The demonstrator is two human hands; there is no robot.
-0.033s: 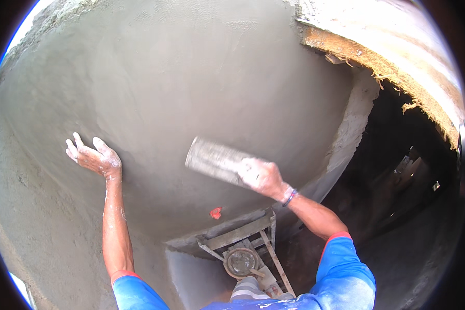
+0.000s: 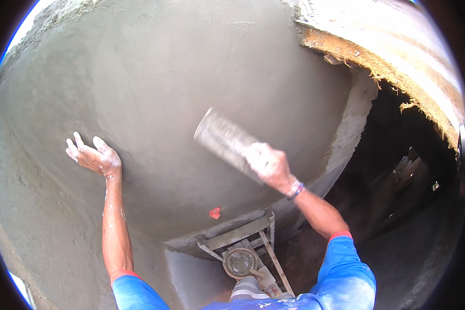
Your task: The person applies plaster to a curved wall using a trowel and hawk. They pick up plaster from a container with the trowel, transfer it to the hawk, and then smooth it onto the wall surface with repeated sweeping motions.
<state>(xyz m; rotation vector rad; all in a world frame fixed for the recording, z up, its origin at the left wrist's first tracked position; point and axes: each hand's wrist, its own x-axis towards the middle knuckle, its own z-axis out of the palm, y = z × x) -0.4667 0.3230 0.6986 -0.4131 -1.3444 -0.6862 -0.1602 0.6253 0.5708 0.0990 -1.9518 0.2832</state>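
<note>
In my right hand [image 2: 269,166] is a plastering float [image 2: 226,140], a long flat rectangular board smeared with grey, slightly blurred. My fingers wrap round its handle, which they hide. The float lies over the smooth grey plastered wall [image 2: 155,82], slanting up and to the left from my grip. Farther left, my left hand [image 2: 95,157] is open, its dusty fingers spread and its wrist bent at the wall surface. Nothing is in it. White residue coats both hands. A small red patch [image 2: 215,212] shows low on the wall between my arms.
Below stands a wooden frame [image 2: 237,232] with a round bucket of grey mortar [image 2: 241,262], a handled tool resting across its rim. A rougher grey wall [image 2: 46,217] meets this one at the left. At the right is a dark opening under a ragged fibrous edge [image 2: 387,70].
The float has swung upward and a little right, now tilted more steeply. My right hand has shifted slightly right with it. The left hand stays in place.
</note>
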